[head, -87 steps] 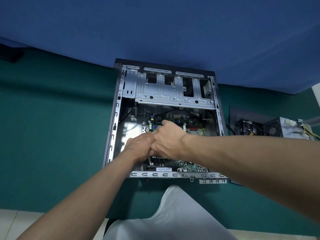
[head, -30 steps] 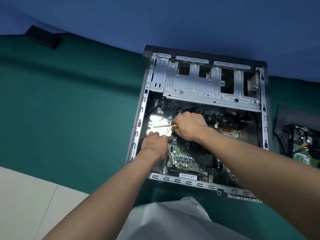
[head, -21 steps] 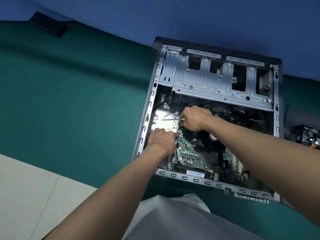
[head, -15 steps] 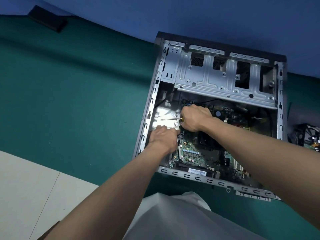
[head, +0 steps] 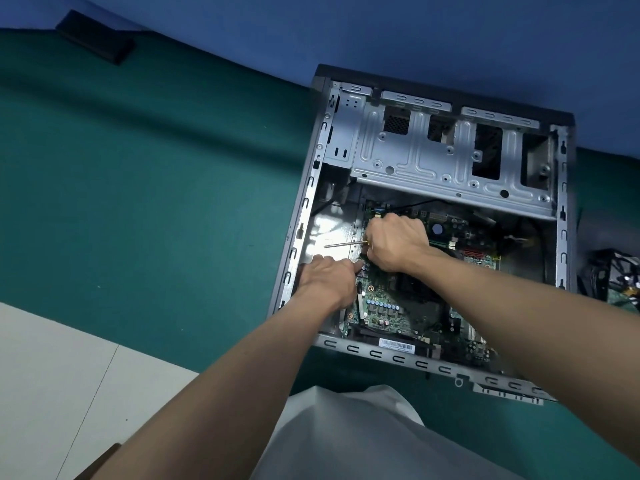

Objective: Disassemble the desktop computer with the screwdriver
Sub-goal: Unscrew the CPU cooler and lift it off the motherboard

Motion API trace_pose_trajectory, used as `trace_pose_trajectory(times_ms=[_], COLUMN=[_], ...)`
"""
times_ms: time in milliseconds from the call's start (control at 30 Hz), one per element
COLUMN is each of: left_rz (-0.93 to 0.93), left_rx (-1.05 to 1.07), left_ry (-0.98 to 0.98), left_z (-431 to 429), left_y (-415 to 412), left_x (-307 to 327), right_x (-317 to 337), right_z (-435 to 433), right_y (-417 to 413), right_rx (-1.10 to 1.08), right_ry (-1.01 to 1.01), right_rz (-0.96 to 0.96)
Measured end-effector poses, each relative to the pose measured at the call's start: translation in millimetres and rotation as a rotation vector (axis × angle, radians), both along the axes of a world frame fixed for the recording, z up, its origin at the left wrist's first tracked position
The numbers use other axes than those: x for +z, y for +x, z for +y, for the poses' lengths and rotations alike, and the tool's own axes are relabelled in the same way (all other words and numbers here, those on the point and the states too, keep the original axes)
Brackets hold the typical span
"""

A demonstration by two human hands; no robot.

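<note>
Grip: right hand (head: 394, 242) was clamped in a fist round the handle of the screwdriver (head: 346, 244); only a sliver of yellow showed at the fingers; the bare shaft stuck out of the fist to the person's left, lying nearly level.
Tip: it hung over the shiny bare floor of the computer case (head: 306, 202), well away from the fist; whether it touched the metal could not be told.
Other hand: left hand (head: 327, 277) lay knuckles up just below the shaft, close to the gripping fist; one finger reached to the near edge of the motherboard (head: 384, 311); the remaining fingers were tucked out of sight, so whether they held anything could not be told.
Under the grip: the motherboard lay flat inside the case; the fist and right forearm covered its middle.
Beyond the grip: a grey metal drive cage (head: 433, 161) spanned the far end of the case.
Nearer than the grip: a barcode label (head: 397, 344) sat by the case's near rail; white clothing (head: 346, 438) filled the bottom.
Right of the grip: black cables and loose parts (head: 616, 282) lay outside the case.
Left of the grip: green mat (head: 156, 168) under everything; a black block (head: 95, 41) far off at its back edge.
</note>
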State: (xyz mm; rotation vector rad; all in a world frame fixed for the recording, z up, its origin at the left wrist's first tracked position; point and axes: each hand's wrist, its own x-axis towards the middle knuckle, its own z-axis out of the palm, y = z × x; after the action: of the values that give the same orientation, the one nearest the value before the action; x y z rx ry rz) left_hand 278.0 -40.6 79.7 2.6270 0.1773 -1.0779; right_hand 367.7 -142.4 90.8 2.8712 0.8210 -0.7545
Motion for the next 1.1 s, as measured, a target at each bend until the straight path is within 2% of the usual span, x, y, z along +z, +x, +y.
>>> trace_pose_trajectory(times_ms=[167,267,367,467,667,767,867,1100], left_rz=[0.007,0.003,0.018,0.039,0.046,0.067,0.07,0.137], left_rx=[-0.004,0.0,-0.007,0.005,0.001,0.005,0.01,0.147], left_ry=[-0.005,0.0,0.014,0.009,0.077,0.09,0.087,-0.037], left_z=[-1.1,-1.1,-1.9,-1.5,-8.3,-15.3,-21.4,-31.7], left_y=[-1.6,0.1,-0.3,-0.9,-1.3,-0.9,-1.8,-0.1], left_x=[2.4,2.0,2.8,2.6,7.8,15.0,21.4,31.8], right_x=[4.3,8.4,17.9,33.2,58.3,58.0,45.6,30.4], right_z=[-0.9,-4.7,-19.6,-40.0,-74.8,-90.2,-102.0,-109.5], right_y=[-21.4,-20.5,-14.0,-18.4,-32.9,-37.4,-40.9,-42.3], right_rx=[0.041,-0.061,-0.13,-0.084,-0.049,-0.133,-0.116,-0.184], right_ry=[0.034,0.074,0.203,0.312,0.155,0.06,-0.077,-0.015], right_rz=[-0.055,-0.044,-0.01,-0.042,-0.204,-0.072,0.049,-0.012])
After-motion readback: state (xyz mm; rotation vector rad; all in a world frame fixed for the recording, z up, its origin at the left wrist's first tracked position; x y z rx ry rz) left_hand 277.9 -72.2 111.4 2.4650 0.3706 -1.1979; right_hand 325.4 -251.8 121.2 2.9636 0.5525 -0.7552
